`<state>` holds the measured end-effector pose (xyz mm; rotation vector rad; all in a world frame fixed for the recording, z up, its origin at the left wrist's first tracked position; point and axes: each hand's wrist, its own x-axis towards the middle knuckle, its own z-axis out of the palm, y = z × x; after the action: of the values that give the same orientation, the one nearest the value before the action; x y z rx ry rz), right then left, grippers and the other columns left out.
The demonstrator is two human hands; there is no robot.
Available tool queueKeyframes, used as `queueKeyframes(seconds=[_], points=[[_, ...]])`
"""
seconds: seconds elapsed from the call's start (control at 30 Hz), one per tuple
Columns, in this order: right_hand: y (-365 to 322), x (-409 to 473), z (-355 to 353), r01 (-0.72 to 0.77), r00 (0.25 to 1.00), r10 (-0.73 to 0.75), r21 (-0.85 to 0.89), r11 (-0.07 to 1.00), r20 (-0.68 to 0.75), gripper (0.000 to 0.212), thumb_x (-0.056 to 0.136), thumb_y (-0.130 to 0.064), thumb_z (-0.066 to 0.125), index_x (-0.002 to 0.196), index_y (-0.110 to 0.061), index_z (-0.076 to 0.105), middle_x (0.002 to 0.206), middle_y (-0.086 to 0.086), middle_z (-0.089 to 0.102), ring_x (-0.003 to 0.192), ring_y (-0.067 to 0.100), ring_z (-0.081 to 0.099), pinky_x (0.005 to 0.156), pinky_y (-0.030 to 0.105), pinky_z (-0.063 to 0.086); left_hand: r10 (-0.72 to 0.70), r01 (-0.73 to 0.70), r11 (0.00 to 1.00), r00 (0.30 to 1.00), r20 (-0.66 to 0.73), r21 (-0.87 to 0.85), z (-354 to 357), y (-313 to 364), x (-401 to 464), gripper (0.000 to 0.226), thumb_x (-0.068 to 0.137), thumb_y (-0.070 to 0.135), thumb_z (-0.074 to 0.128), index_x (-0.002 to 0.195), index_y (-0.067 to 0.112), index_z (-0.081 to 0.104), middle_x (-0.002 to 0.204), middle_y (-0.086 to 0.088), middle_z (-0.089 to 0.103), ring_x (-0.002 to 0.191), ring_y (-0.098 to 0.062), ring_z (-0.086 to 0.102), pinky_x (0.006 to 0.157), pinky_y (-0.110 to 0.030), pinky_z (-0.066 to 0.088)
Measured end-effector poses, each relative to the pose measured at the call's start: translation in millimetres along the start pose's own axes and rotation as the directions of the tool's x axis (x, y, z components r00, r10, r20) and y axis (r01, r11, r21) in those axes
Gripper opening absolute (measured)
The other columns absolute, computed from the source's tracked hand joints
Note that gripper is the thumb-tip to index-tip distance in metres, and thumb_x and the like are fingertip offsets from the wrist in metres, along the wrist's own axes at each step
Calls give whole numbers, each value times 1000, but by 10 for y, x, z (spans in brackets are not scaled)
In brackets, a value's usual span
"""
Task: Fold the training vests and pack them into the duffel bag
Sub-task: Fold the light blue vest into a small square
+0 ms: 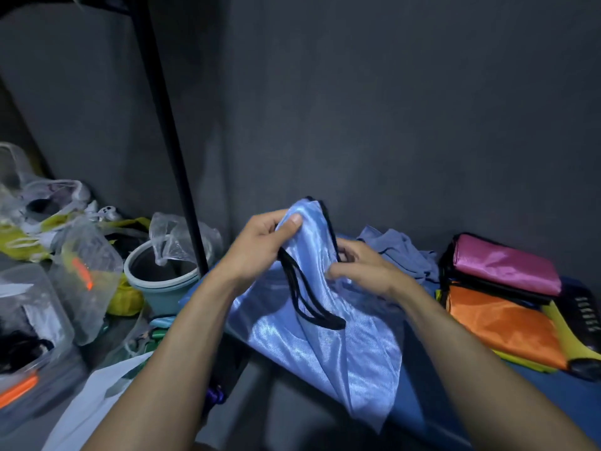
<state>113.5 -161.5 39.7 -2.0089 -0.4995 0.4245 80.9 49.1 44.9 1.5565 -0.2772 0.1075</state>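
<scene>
Right, midway through by the look of it: over on the right a stack of folded vests (500, 307) already sits on the blue worktop (536, 382), pink on top, then orange, with yellow edges peeking out underneath, all neat flat rectangles. So several are folded, I'd say, but none is packed that I can see, and no duffel bag is plainly identifiable in view. A crumpled blue-grey cloth (400, 252) lies behind the hands, possibly another vest waiting its turn.

Now the one in play: a light blue vest (328, 346), shiny satin-like fabric with black trim along its openings, held up above the near edge of the worktop and draping down in loose folds. It is not folded yet. The left hand (260, 245) pinches the top of the fabric, thumb pressed on the front, fingers curled behind. The right hand (364, 268) has curled fingers gripping the vest's right edge near the trim. Folding and packing remain.
</scene>
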Motion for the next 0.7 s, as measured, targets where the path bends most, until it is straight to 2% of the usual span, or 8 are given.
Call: queueKeyframes(seconds=[0.03,0.13,0.27,0.37,0.47,0.57,0.63,0.7], points=[[51,-2,-67,-20,999,24,-114,993,29,18,78,-19,72,95,-15,68,82,-9,68,77,8,64,75,31,48,-77,73,996,994,-82,-50,-61,-76,26,36,107,25,53,105,-8,68,93,-18,71,85,-25,65,74,-36,54],[265,-56,-307,-50,996,75,-378,924,52,31,81,-28,75,71,-8,53,64,-6,43,59,9,40,63,32,31,-335,314,941,919,-208,-127,-284,-418,108,37,99,33,63,96,-4,68,87,-22,65,80,-30,60,69,-40,49],[481,-130,-555,-75,989,130,-517,853,70,47,87,-34,74,60,-20,38,61,-2,33,59,13,32,64,34,27,-503,545,832,819,-275,102,-347,-829,84,27,102,31,60,80,16,56,72,-14,52,55,-22,54,55,-35,56],[608,-166,-640,-133,976,202,-526,840,76,49,91,-42,73,59,-21,42,59,-5,40,58,12,37,64,33,30,-458,520,836,837,-299,175,-292,-901,78,30,105,29,57,78,14,58,67,-11,54,51,-19,54,45,-27,51],[685,-238,-701,-145,982,185,-477,867,39,48,91,-55,68,63,-23,46,60,-8,43,58,7,40,63,32,32,-376,462,847,870,-318,263,-250,-895,109,31,105,26,54,78,13,61,64,-9,53,48,-19,52,41,-26,49],[782,-270,-713,-128,989,149,-405,905,20,48,88,-60,68,69,-21,47,62,-6,42,59,10,40,63,32,33,-275,410,801,899,-340,436,-268,-944,114,34,103,21,55,70,14,58,55,6,53,50,-18,52,57,-30,46],[827,-271,-705,-115,992,123,-416,902,-7,47,89,-52,73,68,-20,46,60,-6,42,57,10,39,62,31,33,-213,376,743,917,-337,553,-274,-957,122,23,100,15,56,78,16,65,63,10,59,66,-19,58,70,-32,45],[836,-256,-691,-110,992,124,-513,851,-7,49,89,-50,74,65,-20,43,59,-6,41,55,9,37,61,31,32,-178,362,705,923,-342,610,-262,-932,126,24,96,11,55,85,28,67,77,11,67,83,-18,63,80,-33,49]])
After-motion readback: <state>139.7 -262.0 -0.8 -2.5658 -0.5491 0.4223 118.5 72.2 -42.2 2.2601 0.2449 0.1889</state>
